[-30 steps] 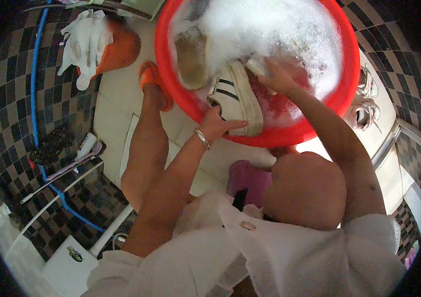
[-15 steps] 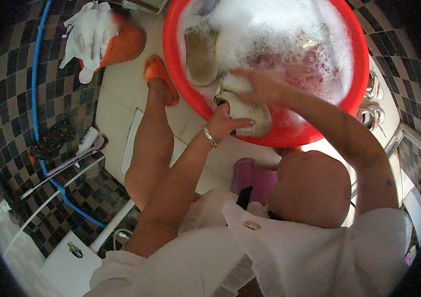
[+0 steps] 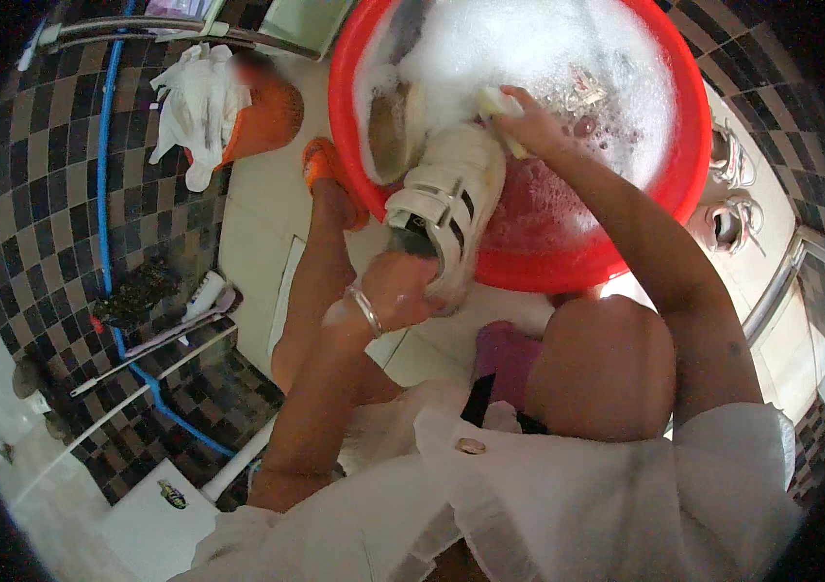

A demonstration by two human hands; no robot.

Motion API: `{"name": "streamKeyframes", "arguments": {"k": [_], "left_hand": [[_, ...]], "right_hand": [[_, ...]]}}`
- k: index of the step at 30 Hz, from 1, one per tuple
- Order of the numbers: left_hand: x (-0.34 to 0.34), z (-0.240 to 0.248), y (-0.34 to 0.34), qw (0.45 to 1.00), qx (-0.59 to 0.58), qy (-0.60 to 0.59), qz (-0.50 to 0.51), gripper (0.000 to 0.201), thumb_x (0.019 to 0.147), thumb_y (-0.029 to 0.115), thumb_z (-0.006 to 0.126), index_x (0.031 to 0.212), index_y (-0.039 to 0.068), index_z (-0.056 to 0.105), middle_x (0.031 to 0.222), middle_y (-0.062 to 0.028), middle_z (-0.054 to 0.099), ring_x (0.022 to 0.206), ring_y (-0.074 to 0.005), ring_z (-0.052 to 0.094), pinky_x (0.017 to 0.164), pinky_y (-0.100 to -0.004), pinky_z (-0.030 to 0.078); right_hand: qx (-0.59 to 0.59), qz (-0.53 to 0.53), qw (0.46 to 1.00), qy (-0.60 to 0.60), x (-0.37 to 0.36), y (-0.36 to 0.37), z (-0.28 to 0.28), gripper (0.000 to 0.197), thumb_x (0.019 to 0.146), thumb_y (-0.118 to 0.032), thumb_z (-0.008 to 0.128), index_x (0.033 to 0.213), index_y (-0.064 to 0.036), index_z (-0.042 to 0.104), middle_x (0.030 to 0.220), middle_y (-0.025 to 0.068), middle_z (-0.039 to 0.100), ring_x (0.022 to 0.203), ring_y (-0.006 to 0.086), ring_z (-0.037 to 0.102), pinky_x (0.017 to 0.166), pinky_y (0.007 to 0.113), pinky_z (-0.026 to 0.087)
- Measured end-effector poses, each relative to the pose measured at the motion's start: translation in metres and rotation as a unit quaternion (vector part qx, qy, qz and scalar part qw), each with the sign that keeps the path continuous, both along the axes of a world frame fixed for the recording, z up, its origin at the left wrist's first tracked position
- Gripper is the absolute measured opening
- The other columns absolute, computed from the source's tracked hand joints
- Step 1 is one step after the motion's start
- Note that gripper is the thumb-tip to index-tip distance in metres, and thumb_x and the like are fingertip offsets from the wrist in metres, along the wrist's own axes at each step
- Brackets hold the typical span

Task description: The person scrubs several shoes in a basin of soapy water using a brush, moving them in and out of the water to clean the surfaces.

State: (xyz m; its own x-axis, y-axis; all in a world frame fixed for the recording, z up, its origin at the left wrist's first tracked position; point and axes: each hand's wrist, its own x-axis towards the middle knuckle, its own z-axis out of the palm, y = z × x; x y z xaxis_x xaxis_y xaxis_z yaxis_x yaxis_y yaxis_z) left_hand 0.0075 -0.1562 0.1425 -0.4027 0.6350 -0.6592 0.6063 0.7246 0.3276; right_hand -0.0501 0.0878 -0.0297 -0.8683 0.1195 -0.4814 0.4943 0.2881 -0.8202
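My left hand has its fingers in the opening of a white sneaker with dark stripes and holds it at the heel. The shoe lies tilted over the near left rim of a red basin, its toe toward the foam. My right hand is closed on a pale yellow, sponge-like block, right beside the toe; its exact kind is hard to make out. Within the basin are white suds and reddish water. Another shoe, brownish sole showing, leans at the basin's left side.
A pair of light sneakers stands on the floor right of the basin. At the upper left is an orange bin with white cloth or paper over it. A blue hose runs along the tiled wall, near a long-handled brush.
The sneaker has turned, now showing its striped upper and straps. My left hand has moved down and left with it; my right hand has shifted slightly up and right, away from the shoe's opening.
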Motion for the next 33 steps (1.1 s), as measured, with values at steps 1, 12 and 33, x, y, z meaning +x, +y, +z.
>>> {"name": "streamKeyframes", "arguments": {"k": [1,12,33], "left_hand": [[0.004,0.003,-0.004,0.999,-0.027,0.011,-0.019,0.037,0.064,0.034,0.07,0.087,0.007,0.06,0.076,-0.0154,0.06,0.074,-0.0324,0.059,0.068,-0.0383,0.048],[0.038,-0.007,-0.008,0.984,0.067,0.104,0.13,0.059,0.068,0.027,0.069,0.114,0.0,0.044,0.115,-0.0192,0.048,0.103,-0.0322,0.049,0.084,-0.0355,0.043],[-0.017,-0.073,0.048,0.339,0.561,-0.352,0.668,0.066,0.082,0.059,0.036,0.123,0.007,0.039,0.118,-0.0076,0.049,0.104,-0.0245,0.049,0.087,-0.0385,0.041]], "right_hand": [[-0.152,-0.054,0.987,0.024,0.001,0.0,-0.012,0.057,0.077,-0.038,0.058,0.124,-0.0124,0.041,0.103,0.0149,0.057,0.089,0.0236,0.056,0.075,0.036,0.045],[-0.434,-0.072,0.897,0.049,0.032,-0.02,-0.004,0.05,0.081,-0.032,0.055,0.12,-0.0036,0.043,0.105,0.0107,0.053,0.089,0.017,0.052,0.075,0.028,0.043],[0.02,0.072,0.964,0.256,0.058,-0.063,0.03,0.07,0.081,-0.032,0.049,0.129,0.0052,0.014,0.114,0.0328,0.042,0.101,0.0437,0.047,0.09,0.043,0.038]]}}
